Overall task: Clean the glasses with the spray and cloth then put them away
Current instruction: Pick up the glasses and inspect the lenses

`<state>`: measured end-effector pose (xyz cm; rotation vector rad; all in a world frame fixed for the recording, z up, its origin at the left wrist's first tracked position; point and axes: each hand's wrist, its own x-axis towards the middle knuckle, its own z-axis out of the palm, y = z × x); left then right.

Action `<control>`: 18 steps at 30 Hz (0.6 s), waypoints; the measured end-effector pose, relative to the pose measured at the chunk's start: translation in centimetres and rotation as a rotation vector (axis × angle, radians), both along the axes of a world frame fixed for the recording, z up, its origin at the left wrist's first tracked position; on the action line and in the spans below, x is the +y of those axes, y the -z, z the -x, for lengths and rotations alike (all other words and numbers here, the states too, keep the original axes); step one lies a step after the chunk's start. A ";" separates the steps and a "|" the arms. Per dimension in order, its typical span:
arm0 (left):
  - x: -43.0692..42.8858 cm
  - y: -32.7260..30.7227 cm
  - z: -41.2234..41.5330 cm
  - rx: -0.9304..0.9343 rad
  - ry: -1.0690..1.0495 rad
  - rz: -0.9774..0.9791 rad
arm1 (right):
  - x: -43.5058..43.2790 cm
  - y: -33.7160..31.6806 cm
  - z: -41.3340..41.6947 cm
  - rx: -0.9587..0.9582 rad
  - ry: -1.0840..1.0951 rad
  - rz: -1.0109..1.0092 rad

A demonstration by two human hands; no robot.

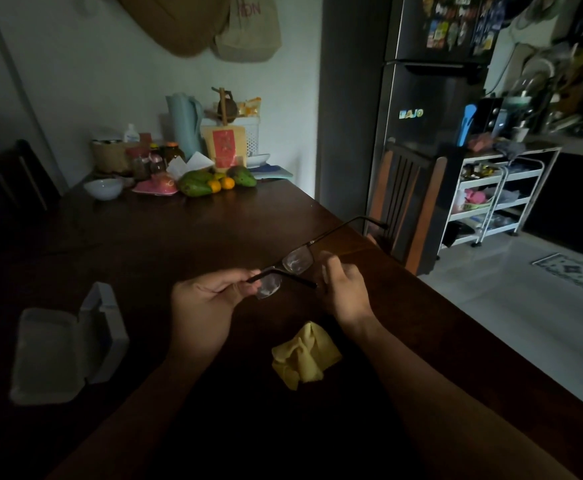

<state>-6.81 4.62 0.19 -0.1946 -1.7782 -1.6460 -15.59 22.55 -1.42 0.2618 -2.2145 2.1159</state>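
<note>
Yellow cloth (304, 356): loose, six o'clock of glasses (296, 261) pinched in left hand (207, 301); right hand (344, 289) nearer, curled, contents cannot be told.

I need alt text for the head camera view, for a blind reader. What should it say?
The left hand pinches the frame of a pair of glasses above a dark table; the right hand is curled beside them. A crumpled yellow cloth lies near the wrists, a white case to the left.
</note>
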 end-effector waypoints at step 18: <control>-0.4 0.0 0.5 0.034 0.024 -0.028 | -1.0 -0.8 -2.0 -0.029 -0.294 0.015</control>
